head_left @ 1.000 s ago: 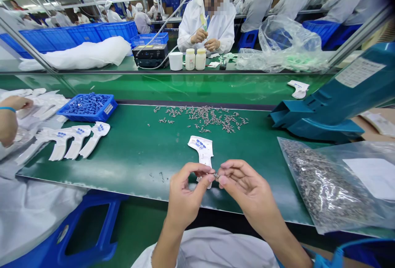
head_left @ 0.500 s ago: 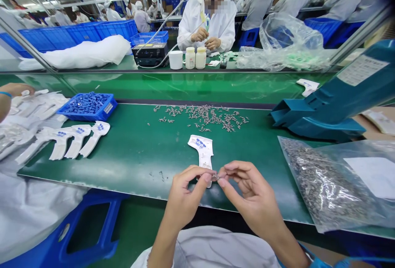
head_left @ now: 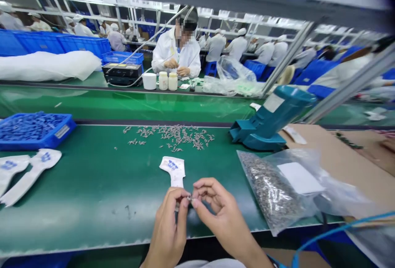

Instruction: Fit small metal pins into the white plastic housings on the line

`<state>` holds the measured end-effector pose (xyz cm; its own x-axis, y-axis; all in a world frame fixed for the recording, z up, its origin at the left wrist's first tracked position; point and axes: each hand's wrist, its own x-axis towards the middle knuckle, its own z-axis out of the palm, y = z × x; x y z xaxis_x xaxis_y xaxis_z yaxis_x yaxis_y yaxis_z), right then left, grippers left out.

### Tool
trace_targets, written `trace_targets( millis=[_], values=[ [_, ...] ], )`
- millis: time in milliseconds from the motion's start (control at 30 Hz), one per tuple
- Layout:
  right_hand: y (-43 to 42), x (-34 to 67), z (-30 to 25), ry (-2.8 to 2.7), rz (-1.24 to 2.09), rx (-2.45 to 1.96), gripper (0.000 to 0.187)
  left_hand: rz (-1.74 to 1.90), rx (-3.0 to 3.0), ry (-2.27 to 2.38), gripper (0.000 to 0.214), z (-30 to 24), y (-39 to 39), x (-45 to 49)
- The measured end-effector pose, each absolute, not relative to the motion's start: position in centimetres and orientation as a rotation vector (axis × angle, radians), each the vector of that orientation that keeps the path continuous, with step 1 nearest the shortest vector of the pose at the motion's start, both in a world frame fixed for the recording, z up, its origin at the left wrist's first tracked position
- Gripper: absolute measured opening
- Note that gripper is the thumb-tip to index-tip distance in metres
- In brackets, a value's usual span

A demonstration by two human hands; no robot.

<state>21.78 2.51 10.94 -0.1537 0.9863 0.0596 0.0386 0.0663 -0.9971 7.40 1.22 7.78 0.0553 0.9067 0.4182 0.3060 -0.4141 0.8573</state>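
Observation:
Between thumb and fingers, my left hand (head_left: 169, 220) pinches a small shiny metal part (head_left: 189, 197). My right hand (head_left: 220, 214) closes its thumb and index finger on the part's other side, the remaining fingers loosely curled. The part's exact kind is too small to tell. Just beyond the hands lies a white curved plastic shell (head_left: 178, 174) with blue pieces in its wide end; my left hand hides its lower end. Farther up the green table (head_left: 101, 177), many loose little metal parts (head_left: 188, 135) are scattered.
At left stand a blue tray (head_left: 66, 130) of blue pieces and more white shells (head_left: 37, 169). On the right are a teal plastic housing (head_left: 271, 116), a clear bag (head_left: 271, 190) of small metal parts and a cardboard sheet (head_left: 327, 153). A co-worker (head_left: 177, 54) sits across the line.
The camera view has turned right and tilted up, so the scene sits farther left and lower. Both hands still pinch the small metal part together, above the shell's near end.

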Motion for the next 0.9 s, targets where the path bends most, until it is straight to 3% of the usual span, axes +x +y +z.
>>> trace_targets(
  millis=[200,300,400,500,767,833,900],
  values=[
    [3.1,23.6,14.4,-1.532,1.128,-1.156,0.012,1.512,1.606,1.273,0.023,6.7,1.4,8.6],
    [6.4,28.9,19.7,-1.672,0.622,-1.315,0.016,1.503,1.577,1.397,0.032,6.2,2.1,7.2],
    [12.1,36.3,25.1,-1.625,0.030,-1.530,0.019,1.454,1.798,1.402,0.028,5.6,3.2,4.3],
    [17.6,42.5,28.0,-1.652,-0.280,-1.846,0.022,1.398,2.017,1.365,0.024,5.1,4.0,2.3],
    [19.2,41.0,26.5,-1.776,-0.313,-1.885,0.029,1.070,2.379,1.396,0.028,5.1,3.4,3.2],
    [18.5,38.1,23.8,-1.980,-0.134,-1.805,0.037,0.940,2.428,1.424,0.033,5.5,3.3,3.3],
    [18.6,35.2,20.2,-2.129,0.072,-1.771,0.029,0.869,2.443,1.442,0.037,5.8,3.3,3.3]
  ],
)
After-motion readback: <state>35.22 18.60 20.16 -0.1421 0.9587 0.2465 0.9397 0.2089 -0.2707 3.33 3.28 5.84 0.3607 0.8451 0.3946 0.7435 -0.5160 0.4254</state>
